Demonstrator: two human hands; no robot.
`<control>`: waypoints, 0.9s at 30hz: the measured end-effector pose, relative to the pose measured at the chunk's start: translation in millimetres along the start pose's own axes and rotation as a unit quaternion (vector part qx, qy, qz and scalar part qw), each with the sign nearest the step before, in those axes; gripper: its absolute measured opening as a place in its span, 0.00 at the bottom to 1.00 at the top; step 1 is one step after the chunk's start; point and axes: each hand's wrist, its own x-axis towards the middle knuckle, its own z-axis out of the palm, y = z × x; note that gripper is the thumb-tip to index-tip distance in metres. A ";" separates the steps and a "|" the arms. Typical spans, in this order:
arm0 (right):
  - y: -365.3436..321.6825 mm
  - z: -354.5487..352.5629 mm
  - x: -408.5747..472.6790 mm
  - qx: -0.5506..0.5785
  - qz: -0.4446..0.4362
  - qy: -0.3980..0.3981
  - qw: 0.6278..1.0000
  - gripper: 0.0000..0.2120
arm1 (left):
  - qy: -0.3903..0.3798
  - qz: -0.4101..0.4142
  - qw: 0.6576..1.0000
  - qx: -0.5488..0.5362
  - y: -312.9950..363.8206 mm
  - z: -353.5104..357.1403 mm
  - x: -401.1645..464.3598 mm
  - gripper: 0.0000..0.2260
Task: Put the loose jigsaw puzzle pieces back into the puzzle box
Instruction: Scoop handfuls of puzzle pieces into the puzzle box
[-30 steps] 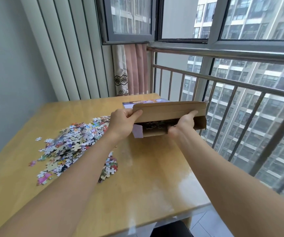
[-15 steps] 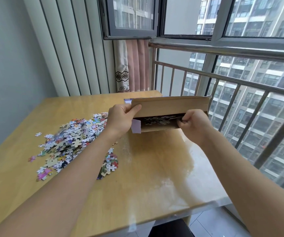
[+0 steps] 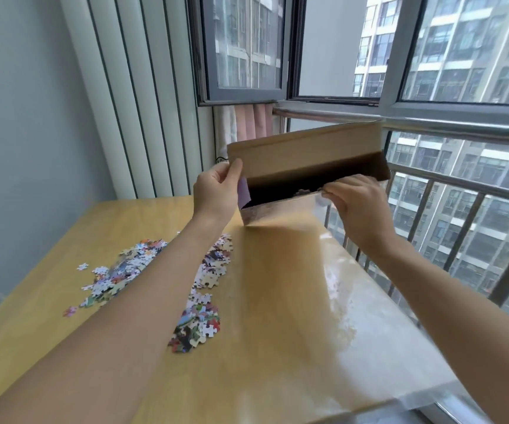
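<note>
A: The box (image 3: 305, 166) has come up since a second ago. It lay low on the far side of the bench (image 3: 277, 301) then; now both hands hold it in the air, its open mouth facing us.

B: What's the grip?

A: The left hand (image 3: 216, 191) has its fingers curled round the box's left end, thumb on the raised flap. The right hand (image 3: 360, 203) pinches the near lower edge of the opening. Inside it's dark; a few pieces seem to lie there, hard to tell.

B: And the loose ones?

A: The pieces (image 3: 143, 270) sit in a heap on the left of the bench, well apart from the box, with a strip of them trailing nearer us.

B: So the filling is barely begun.

A: I'd say so. Best set the box down just beside the heap, mouth up and flap folded back, then scoop with a free hand. Tilted like this, whatever's inside could slide out.
</note>
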 end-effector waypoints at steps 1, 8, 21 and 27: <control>0.1 -6.9 13.1 0.003 0.006 -0.006 1.000 0.06 | -0.007 0.005 1.000 0.008 8.5 -1.4 6.4 0.21; -1.8 -9.8 10.0 0.003 -0.001 -0.091 0.996 0.05 | -0.027 0.013 0.998 0.053 2.2 -2.0 5.4 0.15; -43.5 37.2 -44.1 0.166 0.111 -0.321 0.926 0.06 | -0.046 -0.052 0.989 0.130 -81.8 -4.3 -58.3 0.22; -87.8 38.2 -48.9 0.294 0.140 -0.351 0.878 0.07 | -0.184 -0.097 0.974 0.089 -108.3 -14.5 -88.2 0.12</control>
